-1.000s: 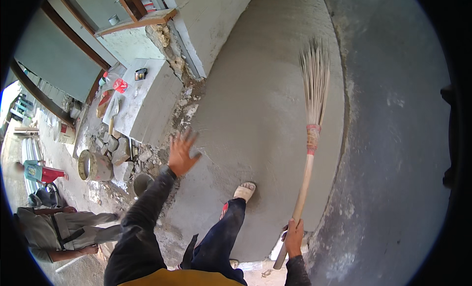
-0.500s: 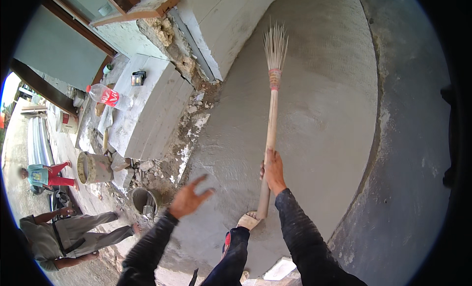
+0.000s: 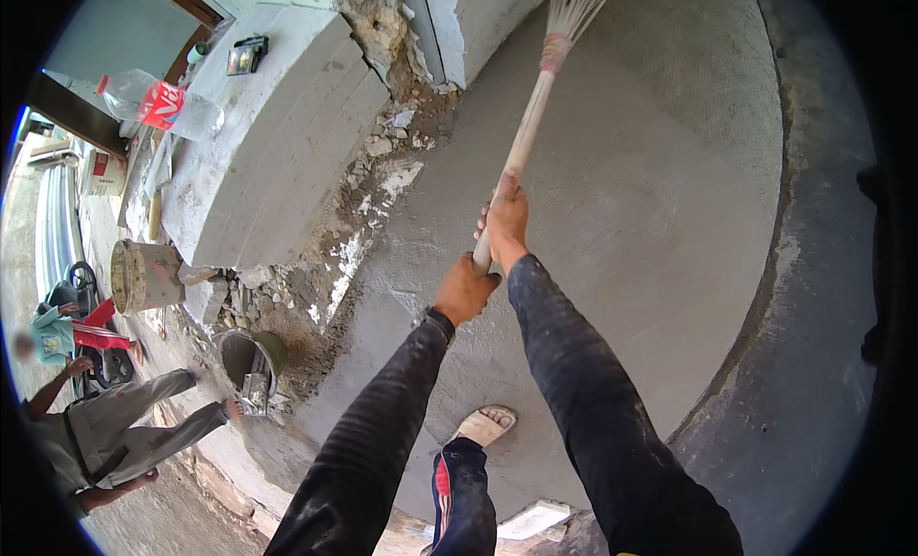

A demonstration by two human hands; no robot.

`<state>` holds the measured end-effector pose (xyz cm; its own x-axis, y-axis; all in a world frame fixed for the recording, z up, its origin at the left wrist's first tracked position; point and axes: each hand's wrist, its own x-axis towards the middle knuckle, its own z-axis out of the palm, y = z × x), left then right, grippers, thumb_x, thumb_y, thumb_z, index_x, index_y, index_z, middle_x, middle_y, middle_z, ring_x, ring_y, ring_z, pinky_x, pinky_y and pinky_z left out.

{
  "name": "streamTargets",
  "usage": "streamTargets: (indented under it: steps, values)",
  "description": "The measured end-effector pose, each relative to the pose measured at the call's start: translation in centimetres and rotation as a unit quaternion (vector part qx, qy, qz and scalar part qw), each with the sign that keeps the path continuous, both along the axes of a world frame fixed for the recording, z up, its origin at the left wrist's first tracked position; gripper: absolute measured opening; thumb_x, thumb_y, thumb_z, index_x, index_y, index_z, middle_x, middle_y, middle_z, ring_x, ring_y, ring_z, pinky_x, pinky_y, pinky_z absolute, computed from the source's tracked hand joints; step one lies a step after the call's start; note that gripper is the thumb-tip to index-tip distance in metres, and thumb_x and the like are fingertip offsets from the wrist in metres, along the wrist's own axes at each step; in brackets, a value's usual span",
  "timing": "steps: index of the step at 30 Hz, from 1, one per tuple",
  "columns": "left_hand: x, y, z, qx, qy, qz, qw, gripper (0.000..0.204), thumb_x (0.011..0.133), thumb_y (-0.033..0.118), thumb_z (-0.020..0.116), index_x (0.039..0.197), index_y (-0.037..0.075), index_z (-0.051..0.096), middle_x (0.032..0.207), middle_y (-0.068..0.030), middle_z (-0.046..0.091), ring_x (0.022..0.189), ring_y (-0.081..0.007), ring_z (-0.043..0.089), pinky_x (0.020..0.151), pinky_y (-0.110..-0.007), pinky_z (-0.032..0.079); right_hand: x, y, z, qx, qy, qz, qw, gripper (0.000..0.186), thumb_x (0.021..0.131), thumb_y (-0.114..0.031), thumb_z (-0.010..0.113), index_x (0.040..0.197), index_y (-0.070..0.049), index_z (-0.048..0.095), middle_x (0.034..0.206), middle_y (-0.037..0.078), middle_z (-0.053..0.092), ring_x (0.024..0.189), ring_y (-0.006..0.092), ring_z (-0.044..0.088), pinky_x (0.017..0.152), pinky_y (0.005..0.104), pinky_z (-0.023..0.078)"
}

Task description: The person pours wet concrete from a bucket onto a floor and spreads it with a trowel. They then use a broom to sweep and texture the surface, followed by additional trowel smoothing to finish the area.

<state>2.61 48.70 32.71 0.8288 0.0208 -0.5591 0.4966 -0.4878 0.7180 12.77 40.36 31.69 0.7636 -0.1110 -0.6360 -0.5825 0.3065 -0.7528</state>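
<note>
Two hands share one broom [image 3: 521, 140] — the left hand [image 3: 466, 290] at the handle's butt end, the right hand [image 3: 504, 217] just beyond, nearer the bristles [image 3: 577, 9], the fingers of both curled closed round the wood. The long axis points away from the person, slanting rightward, over the concrete slab [image 3: 669, 231] toward its far edge, rubble [image 3: 381, 146] lining the left edge — whether the bristles touch, I cannot tell.

Broom [image 3: 521, 147] bristles clipped by the top edge, left hand [image 3: 466, 290] hiding the handle's end, bystander's [image 3: 94, 439] head cut off!
</note>
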Motion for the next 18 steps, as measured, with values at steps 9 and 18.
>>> streamTargets:
  steps: [9, 18]
  values:
    - [-12.4, 4.1, -5.6, 0.077, 0.100, 0.076, 0.989, 0.036, 0.086, 0.022, 0.075, 0.101, -0.006, 0.059, 0.091, -0.0307, 0.071, 0.089, -0.0482, 0.071, 0.072, -0.050, 0.055, -10.7, 6.1, -7.6, -0.022, 0.124, 0.062, 0.990, 0.067, 0.101, -0.072, 0.045, 0.098, -0.005, 0.047, 0.060, 0.002, 0.048, 0.037, 0.0148, 0.048, 0.032, 0.0328, 0.040]
    - [-26.7, 6.7, -2.4, 0.123, 0.144, 0.106, 0.976, 0.039, 0.084, 0.029, 0.076, 0.099, -0.002, 0.058, 0.088, -0.0300, 0.071, 0.088, -0.0509, 0.069, 0.072, -0.055, 0.055, -23.5, 9.1, -4.8, 0.022, 0.199, 0.078, 0.977, 0.065, 0.103, -0.069, 0.044, 0.092, -0.005, 0.046, 0.054, 0.001, 0.045, 0.037, 0.0158, 0.049, 0.034, 0.0345, 0.041]
